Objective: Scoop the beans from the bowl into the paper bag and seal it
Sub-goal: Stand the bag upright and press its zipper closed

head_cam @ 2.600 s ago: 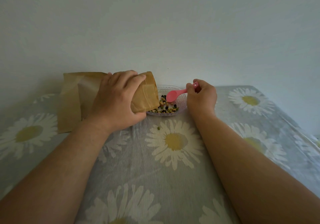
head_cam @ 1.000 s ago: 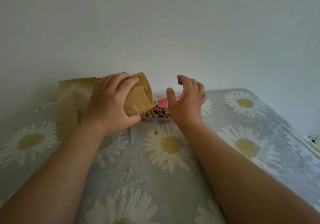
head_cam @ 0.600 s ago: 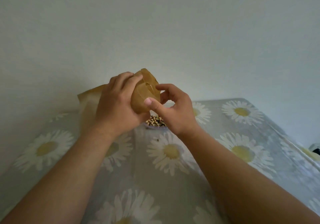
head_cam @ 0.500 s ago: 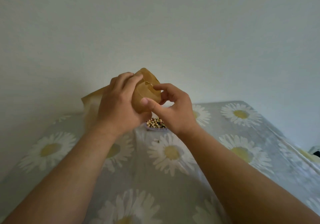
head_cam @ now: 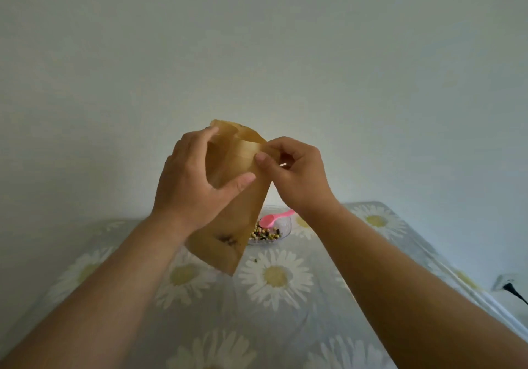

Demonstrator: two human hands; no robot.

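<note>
While both hands, left hand (head_cam: 191,186) and right hand (head_cam: 297,177), pinch the paper bag (head_cam: 231,197), it hides part of the bowl (head_cam: 281,233) behind it, where a pink spoon (head_cam: 273,219) rests on beans (head_cam: 264,234).

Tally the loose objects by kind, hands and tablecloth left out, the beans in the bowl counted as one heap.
Paper bag: 1
Clear bowl: 1
Pink spoon: 1
Heap of mixed beans: 1
Stray bean on the cloth: 1
Total: 5
</note>
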